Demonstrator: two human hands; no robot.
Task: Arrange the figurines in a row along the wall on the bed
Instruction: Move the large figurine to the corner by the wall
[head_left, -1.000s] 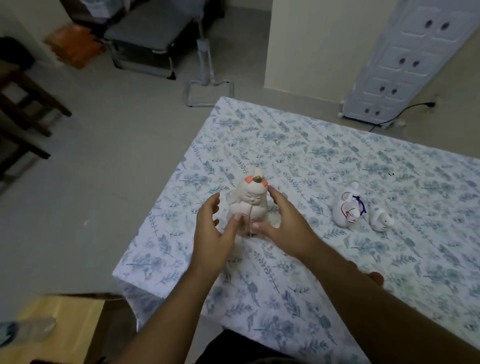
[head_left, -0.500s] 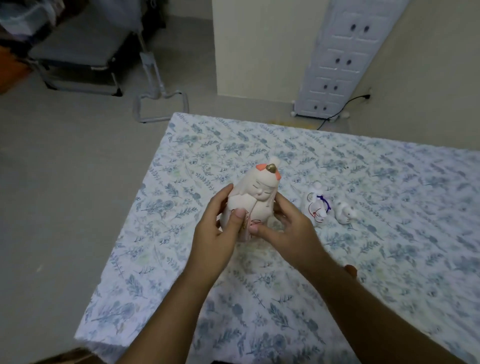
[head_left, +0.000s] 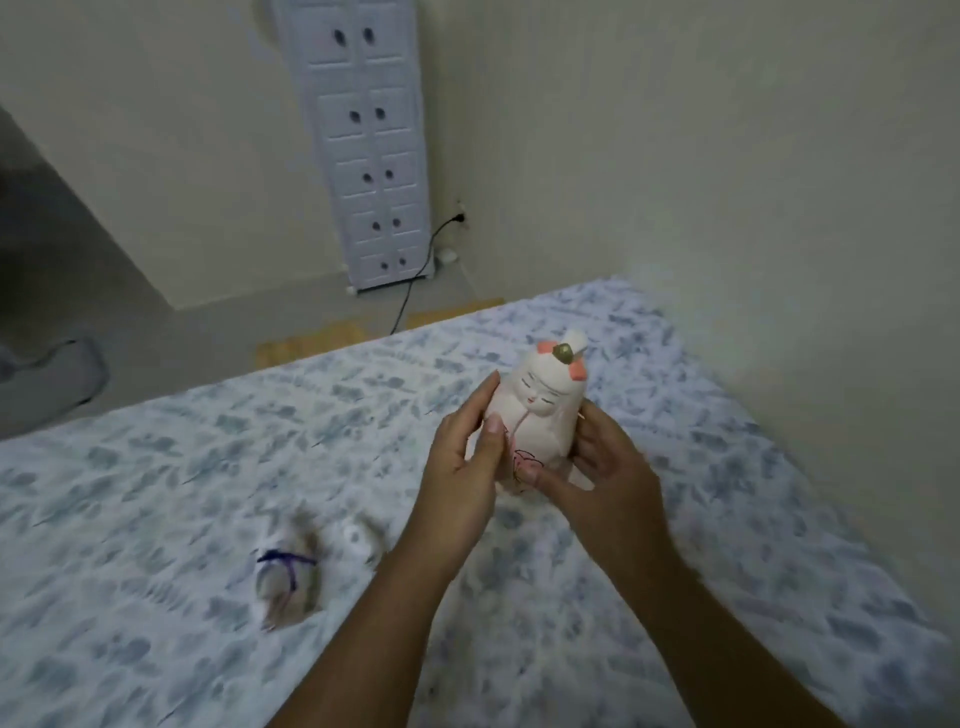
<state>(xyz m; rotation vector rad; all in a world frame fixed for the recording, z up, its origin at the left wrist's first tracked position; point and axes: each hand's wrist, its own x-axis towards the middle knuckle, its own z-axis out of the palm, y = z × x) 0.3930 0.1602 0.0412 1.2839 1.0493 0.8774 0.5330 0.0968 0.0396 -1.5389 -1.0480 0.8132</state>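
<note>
A tall white doll figurine (head_left: 545, 410) with orange hair patches and a brown topknot is held above the floral bedsheet (head_left: 156, 493). My left hand (head_left: 467, 467) grips its left side and my right hand (head_left: 602, 473) grips its right side and base. It tilts slightly to the right, toward the wall (head_left: 753, 182). A small white figurine with a purple cord (head_left: 285, 587) lies blurred on the sheet at the lower left. Another small white figurine (head_left: 358, 538) sits just right of it, partly hidden by my left forearm.
The cream wall runs along the bed's right side. A white drawer tower (head_left: 369, 145) stands in the far corner, with a black cable (head_left: 415, 275) plugged in beside it. Grey floor lies to the left, beyond the bed's far edge.
Both hands have carried the doll figurine up and to the right toward the wall. The view has swung right, so the two small figurines now lie at my lower left.
</note>
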